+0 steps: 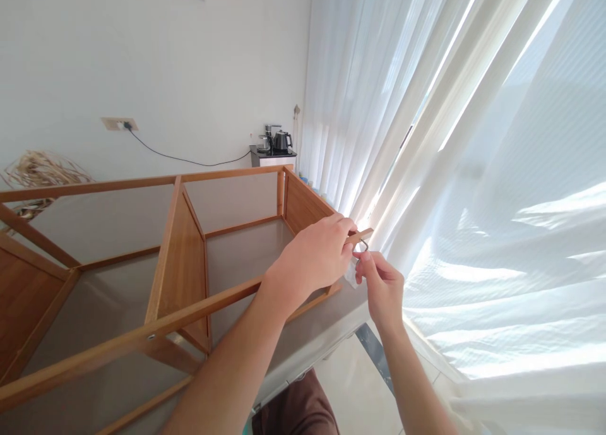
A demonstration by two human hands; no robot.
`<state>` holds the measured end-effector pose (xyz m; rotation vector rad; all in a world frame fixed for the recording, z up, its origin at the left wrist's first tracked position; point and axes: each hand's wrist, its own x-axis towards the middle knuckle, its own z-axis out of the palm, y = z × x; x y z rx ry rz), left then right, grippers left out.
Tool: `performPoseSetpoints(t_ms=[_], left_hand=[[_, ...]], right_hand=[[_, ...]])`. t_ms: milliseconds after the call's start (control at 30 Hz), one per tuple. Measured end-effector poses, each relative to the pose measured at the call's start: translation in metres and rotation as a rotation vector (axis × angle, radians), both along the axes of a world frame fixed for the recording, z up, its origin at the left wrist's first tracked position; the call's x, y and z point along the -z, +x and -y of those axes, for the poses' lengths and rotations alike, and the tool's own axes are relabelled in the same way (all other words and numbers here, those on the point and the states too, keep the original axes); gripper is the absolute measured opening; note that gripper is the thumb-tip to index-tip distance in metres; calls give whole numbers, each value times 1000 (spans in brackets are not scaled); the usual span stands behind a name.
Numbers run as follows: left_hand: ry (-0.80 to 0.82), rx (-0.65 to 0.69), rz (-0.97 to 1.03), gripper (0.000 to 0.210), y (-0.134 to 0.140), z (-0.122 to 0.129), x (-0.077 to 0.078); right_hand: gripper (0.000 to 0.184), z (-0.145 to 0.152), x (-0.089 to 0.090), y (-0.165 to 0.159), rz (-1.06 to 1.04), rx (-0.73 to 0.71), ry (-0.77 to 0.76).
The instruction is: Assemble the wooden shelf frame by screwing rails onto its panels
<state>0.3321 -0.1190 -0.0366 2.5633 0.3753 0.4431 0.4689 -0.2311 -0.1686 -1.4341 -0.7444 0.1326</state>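
Observation:
A wooden frame [222, 301] with upright panels [175, 258] lies on a grey surface, reaching from the left edge to near the curtain. At its right corner, my left hand [315, 252] is closed around the end of a wooden rail [363, 235]; its fingertips are partly hidden behind the wood. Just to the right, my right hand [381, 283] pinches a bent metal hex key [362, 245] between thumb and fingers. The key is close against the rail's end; whether its tip sits in a screw cannot be seen.
Sheer white curtains [497, 233] hang close on the right. A black kettle [283, 140] and a coffee maker stand on a small cabinet [272, 160] by the far wall. A cord [189, 161] runs to a wall socket [118, 124]. Dried stalks [45, 170] are at left.

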Motion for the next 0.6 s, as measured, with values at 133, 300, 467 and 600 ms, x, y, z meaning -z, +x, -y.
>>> performPoseSetpoints(t_ms=[133,300,467,600], left_hand=[[19,8,11,27,1,1,0],[19,29,20,27,1,0,1],[3,26,35,25,1,0,1],[-21,15,8,34,2,2,-3]], right_hand=[[28,-2,-4,-7,-113,-31,68],[27,-2,-14,-16,-136,-72,180],[19,-2,-24,-14,-19,-17,193],[22,-2,-31,-7,-48,-38,146]])
